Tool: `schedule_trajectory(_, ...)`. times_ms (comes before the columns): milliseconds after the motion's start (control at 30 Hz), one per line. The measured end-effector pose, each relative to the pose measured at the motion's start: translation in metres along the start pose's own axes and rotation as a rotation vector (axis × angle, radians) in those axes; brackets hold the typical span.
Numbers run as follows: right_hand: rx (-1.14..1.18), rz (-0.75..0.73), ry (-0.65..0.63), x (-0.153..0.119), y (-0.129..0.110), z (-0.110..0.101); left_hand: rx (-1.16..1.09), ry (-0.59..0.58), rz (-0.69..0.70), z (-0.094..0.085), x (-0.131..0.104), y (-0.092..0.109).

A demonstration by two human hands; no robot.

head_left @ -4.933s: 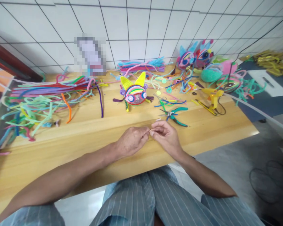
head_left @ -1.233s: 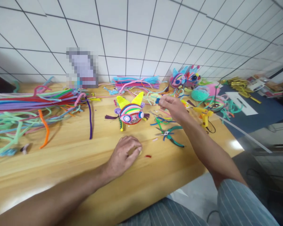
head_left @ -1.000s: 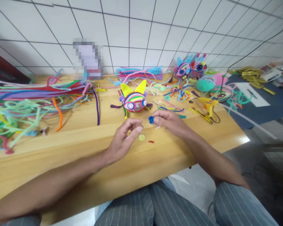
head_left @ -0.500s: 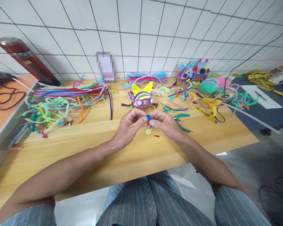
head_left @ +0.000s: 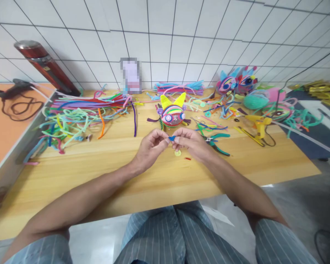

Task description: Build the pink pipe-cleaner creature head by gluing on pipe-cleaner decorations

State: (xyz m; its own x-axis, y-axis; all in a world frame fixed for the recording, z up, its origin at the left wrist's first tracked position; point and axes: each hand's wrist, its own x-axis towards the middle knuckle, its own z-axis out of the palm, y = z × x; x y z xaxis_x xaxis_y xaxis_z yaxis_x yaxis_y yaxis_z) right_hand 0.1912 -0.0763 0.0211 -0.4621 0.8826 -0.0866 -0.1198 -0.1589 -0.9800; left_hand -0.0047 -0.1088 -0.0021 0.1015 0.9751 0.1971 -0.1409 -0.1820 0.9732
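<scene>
A small blue piece is pinched between the fingertips of both hands above the wooden table. My left hand grips its left end and my right hand its right end. Just behind my fingers sits a round decorated head with yellow horns and button-like eyes. A pale yellow disc lies below my right fingertips, with a small red bit beside it. Teal-handled pliers rest to the right of my right hand.
Pipe cleaners are heaped at the left, near a red flask. More pipe cleaners lie along the wall. Two finished heads, teal yarn and a yellow glue gun stand at the right.
The view has shifted, so the table items appear further right. Both hands still pinch the blue piece, which now shows as a flatter, wider shape between the fingertips.
</scene>
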Motion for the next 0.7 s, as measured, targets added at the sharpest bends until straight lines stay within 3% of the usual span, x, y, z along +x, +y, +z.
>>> schedule_trajectory(167, -0.034, -0.005, 0.01, 0.003, 0.01, -0.004, 0.041, -0.042, -0.018, -0.002, 0.0, -0.01)
schedule_trajectory(367, 0.049, 0.121, 0.067, 0.002, 0.023, -0.008, 0.01, -0.127, -0.083, -0.003, -0.001, -0.019)
schedule_trajectory(533, 0.05, 0.185, 0.103, 0.004, 0.029, -0.009, 0.047, -0.1, -0.1, -0.004, -0.002, -0.021)
schedule_trajectory(700, 0.077, 0.225, 0.081, 0.003, 0.031, -0.006, -0.114, -0.133, -0.258, -0.004, 0.0, -0.025)
